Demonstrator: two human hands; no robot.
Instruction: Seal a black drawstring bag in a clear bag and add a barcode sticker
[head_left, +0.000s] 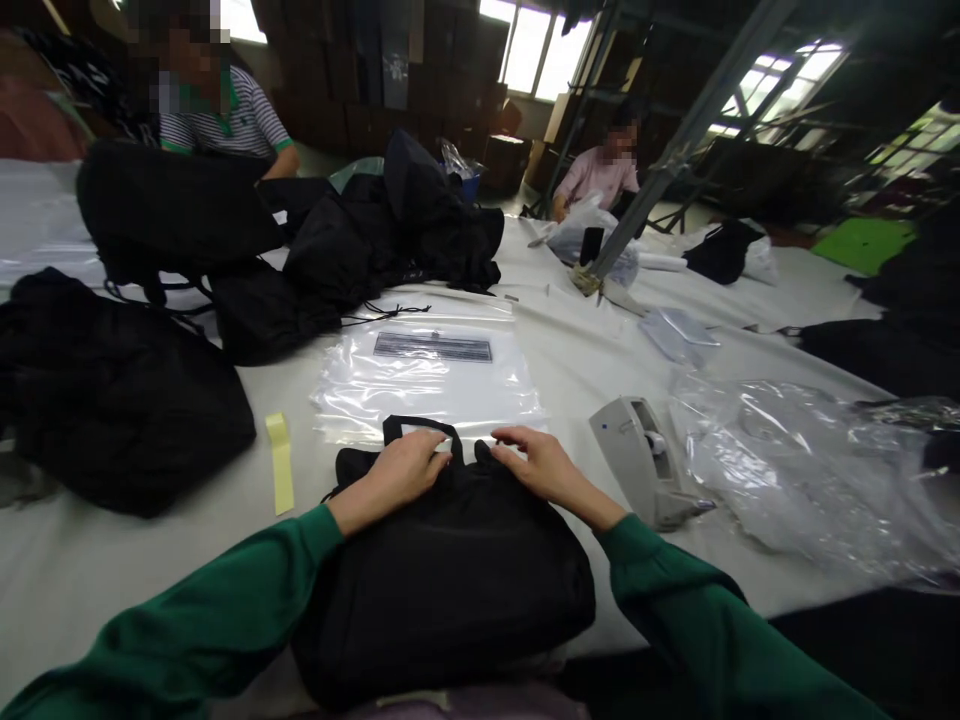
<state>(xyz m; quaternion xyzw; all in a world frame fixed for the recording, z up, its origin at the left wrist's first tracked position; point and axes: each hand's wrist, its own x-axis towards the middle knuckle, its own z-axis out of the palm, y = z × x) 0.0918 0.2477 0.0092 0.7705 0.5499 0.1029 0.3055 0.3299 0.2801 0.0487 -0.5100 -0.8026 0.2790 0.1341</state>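
A black fabric bag (450, 570) lies in front of me at the table's near edge, its strap loop and gathered top pointing away from me. My left hand (405, 468) rests over the left part of the bag's top, beside the strap loop (454, 442). Its thumb and forefinger are apart, with a pale gap between them. Across from it, my right hand (541, 464) hovers at or touches the right side of the top, thumb and fingers parted close to a small black tab (482, 452). Whether its fingertips touch the fabric I cannot tell.
Beyond the bag lies a stack of clear plastic bags (442, 385). A yellow strip (280, 465) is at left, a grey tape dispenser (634, 450) at right beside crumpled plastic (795, 470). Black bags (112, 400) pile up left. Two people sit across, near a metal post (675, 150).
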